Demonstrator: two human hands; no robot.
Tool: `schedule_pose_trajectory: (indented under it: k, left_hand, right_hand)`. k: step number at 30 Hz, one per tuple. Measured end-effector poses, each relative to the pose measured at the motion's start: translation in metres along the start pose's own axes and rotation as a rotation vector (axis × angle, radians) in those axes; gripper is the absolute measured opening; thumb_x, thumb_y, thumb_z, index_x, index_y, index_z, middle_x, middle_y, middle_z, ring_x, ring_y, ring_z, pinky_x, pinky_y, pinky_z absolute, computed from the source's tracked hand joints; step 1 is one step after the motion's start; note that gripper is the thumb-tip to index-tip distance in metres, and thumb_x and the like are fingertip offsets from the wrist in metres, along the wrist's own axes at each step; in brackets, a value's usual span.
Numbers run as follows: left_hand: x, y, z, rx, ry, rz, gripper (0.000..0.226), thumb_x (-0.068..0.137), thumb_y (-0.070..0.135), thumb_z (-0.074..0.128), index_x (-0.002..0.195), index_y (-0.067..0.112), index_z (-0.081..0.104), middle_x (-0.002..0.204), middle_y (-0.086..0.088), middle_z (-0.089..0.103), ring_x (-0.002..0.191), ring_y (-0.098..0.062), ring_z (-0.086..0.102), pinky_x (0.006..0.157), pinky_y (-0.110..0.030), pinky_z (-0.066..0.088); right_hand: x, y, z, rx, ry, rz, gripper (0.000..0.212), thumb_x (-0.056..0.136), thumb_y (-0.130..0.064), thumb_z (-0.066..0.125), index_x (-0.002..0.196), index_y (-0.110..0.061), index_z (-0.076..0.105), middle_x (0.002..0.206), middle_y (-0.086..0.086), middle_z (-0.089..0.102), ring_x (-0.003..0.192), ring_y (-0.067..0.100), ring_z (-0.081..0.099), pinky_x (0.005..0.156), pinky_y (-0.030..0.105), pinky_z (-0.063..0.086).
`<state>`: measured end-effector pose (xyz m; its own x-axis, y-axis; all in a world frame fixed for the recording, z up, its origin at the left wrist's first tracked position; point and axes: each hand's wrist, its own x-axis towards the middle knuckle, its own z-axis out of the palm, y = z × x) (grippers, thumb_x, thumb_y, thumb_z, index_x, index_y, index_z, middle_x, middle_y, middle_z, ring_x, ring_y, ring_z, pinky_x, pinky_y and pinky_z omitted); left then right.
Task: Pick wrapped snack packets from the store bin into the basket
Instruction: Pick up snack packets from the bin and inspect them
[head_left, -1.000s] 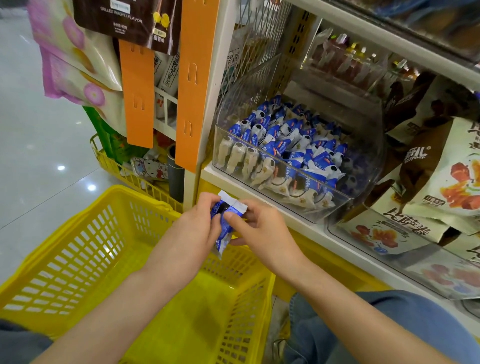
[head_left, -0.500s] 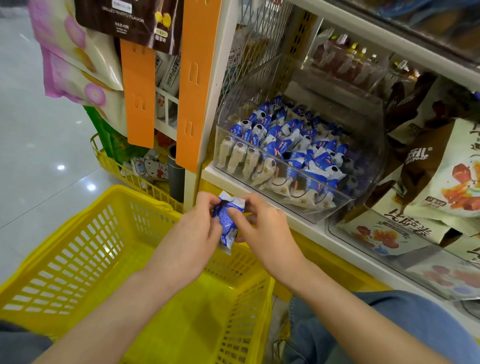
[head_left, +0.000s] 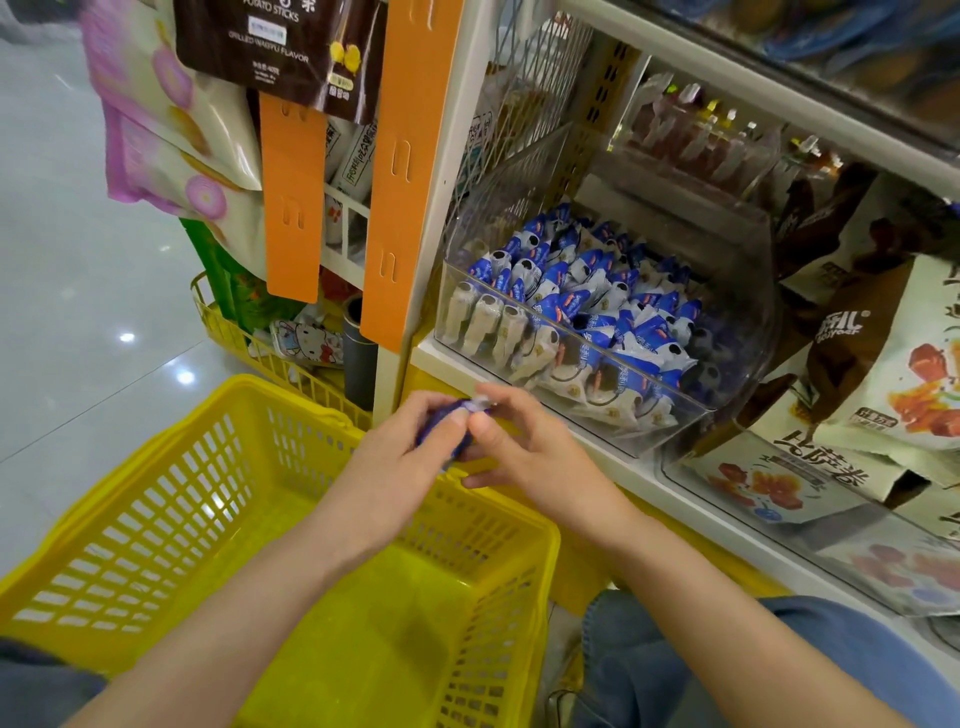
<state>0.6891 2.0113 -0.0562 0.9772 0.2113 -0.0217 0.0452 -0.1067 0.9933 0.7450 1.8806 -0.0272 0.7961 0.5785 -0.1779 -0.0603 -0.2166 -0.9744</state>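
Note:
A clear plastic store bin (head_left: 649, 415) on the shelf holds several blue-and-white wrapped snack packets (head_left: 597, 312). Below it, at the lower left, stands a yellow plastic basket (head_left: 218, 499) with nothing visible inside. Over the basket's far rim, my left hand (head_left: 395, 467) and my right hand (head_left: 519, 452) meet around one blue-and-white snack packet (head_left: 457, 415). The packet is mostly hidden in my left palm, and my right fingertips pinch its top end.
Brown and cream snack bags (head_left: 883, 364) fill the shelf to the right. Orange hanging strips (head_left: 400, 171) and pink bags (head_left: 156, 130) hang at the upper left. A second yellow basket (head_left: 244, 338) with goods sits behind. The tiled floor (head_left: 78, 312) lies to the left. My blue-trousered knee (head_left: 675, 654) is at the lower right.
The packet was upright between both hands with its white top showing. Now it is folded down into my left palm and mostly covered; both hands stay over the basket's rim.

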Motion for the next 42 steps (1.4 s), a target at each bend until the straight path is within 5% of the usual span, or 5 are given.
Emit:
schedule_pose_trajectory:
  k: [3,9,19,29,42]
  left_hand:
    - [0.0,0.003,0.003,-0.121,-0.103,-0.048,0.019,0.085,0.023,0.062,0.102,0.028,0.056,0.095,0.01,0.066,0.083,0.004,0.061,0.071,-0.013,0.049]
    - [0.002,0.006,0.013,-0.05,-0.143,-0.029,0.025,0.084,0.01,0.066,0.099,0.027,0.057,0.101,0.0,0.068,0.097,-0.017,0.063,0.089,-0.037,0.051]
    - [0.018,0.02,0.029,-0.196,-0.129,0.012,0.019,0.085,0.015,0.065,0.099,0.026,0.058,0.1,0.008,0.069,0.095,-0.013,0.064,0.087,-0.031,0.052]
    - [0.041,0.033,0.047,-0.353,-0.14,-0.016,0.019,0.086,0.018,0.063,0.093,0.033,0.054,0.102,0.01,0.066,0.096,-0.006,0.062,0.085,-0.025,0.05]
    - [0.046,0.037,0.036,-0.395,-0.069,-0.007,0.018,0.087,0.02,0.062,0.102,0.026,0.054,0.101,0.01,0.065,0.089,0.001,0.061,0.061,-0.005,0.046]
  right_hand:
    - [-0.003,-0.007,-0.007,0.053,-0.025,-0.009,0.017,0.094,-0.009,0.045,0.102,-0.02,0.055,0.093,0.001,0.061,0.065,0.005,0.065,0.057,0.018,0.055]
    - [-0.009,-0.013,-0.027,-0.464,0.263,-0.201,0.015,0.089,-0.022,0.059,0.075,-0.025,0.063,0.063,-0.001,0.065,0.05,0.002,0.056,0.046,0.018,0.048]
    - [-0.015,-0.075,-0.078,-0.838,0.289,-0.275,0.01,0.09,-0.027,0.055,0.089,-0.032,0.063,0.08,-0.018,0.065,0.078,-0.002,0.061,0.07,0.012,0.05]
    - [0.035,-0.088,-0.146,-1.626,-0.098,0.384,0.018,0.09,-0.024,0.059,0.106,-0.023,0.066,0.107,-0.003,0.066,0.095,0.012,0.059,0.089,0.027,0.047]
    - [0.05,-0.08,-0.146,-1.536,-0.19,0.579,0.032,0.078,-0.018,0.072,0.105,-0.02,0.057,0.095,-0.007,0.058,0.089,0.011,0.056,0.08,0.025,0.048]
